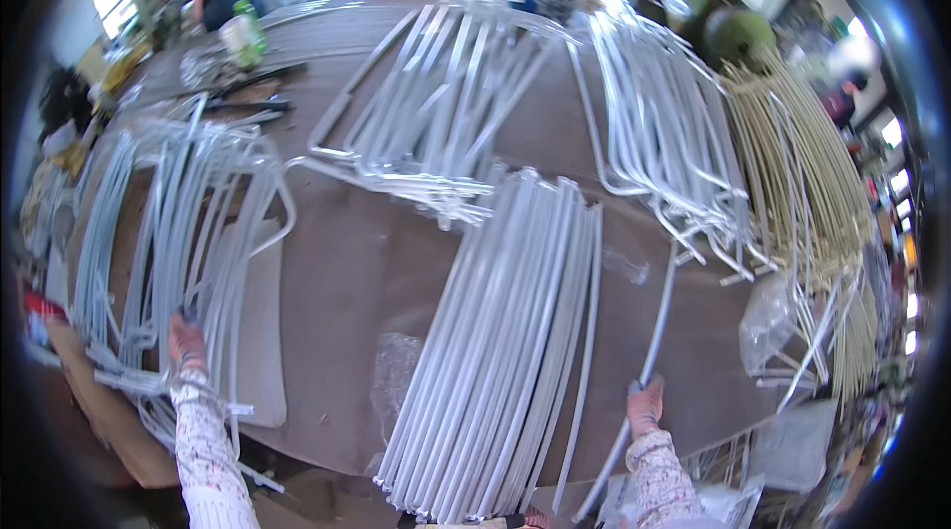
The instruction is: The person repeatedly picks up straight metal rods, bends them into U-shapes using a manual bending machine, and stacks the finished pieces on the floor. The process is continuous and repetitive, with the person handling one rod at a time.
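My right hand, in a glove with a patterned sleeve behind it, is closed around a long straight metal tube that slants over the table's near right part. My left hand is at the near end of a pile of bent metal tube frames on the left; its fingers seem closed on one of them, though the grip is partly hidden. Between my hands lies a wide bundle of straight silver tubes, side by side, with one tube slightly apart on its right.
More bent frames lie at the far middle and far right of the brown table. Thin tan rods are stacked beyond the right edge. Clear plastic lies left of the bundle. A green bottle stands far left; people stand behind.
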Demonstrator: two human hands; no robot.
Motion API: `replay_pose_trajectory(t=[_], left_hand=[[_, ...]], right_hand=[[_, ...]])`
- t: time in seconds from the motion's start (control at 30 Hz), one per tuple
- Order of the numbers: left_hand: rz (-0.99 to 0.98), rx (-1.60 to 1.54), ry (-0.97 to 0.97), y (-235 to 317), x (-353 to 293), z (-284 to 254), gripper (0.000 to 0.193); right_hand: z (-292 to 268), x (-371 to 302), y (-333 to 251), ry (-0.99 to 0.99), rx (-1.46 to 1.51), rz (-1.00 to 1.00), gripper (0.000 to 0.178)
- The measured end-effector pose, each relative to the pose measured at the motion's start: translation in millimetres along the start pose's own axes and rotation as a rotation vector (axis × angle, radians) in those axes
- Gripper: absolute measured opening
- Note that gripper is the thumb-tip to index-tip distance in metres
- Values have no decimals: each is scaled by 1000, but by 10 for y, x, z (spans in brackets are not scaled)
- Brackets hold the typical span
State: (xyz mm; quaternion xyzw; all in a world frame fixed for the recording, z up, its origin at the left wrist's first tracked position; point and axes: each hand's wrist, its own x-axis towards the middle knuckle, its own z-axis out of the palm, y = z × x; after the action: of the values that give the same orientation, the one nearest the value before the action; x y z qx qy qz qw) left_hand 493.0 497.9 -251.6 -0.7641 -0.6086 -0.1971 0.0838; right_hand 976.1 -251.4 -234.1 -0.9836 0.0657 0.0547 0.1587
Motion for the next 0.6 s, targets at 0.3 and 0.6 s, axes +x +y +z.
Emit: replay_pose_trajectory(t=[0.3,0.6], left_hand=[[-218,-116,-202,1319,-53,-1195,23],[-186,-176,-258,1249,-9,-1936,25]], right_hand=[[-219,96,1467,-104,-149,-194,36],[-1103,-1205,-339,-45,411,107,57]])
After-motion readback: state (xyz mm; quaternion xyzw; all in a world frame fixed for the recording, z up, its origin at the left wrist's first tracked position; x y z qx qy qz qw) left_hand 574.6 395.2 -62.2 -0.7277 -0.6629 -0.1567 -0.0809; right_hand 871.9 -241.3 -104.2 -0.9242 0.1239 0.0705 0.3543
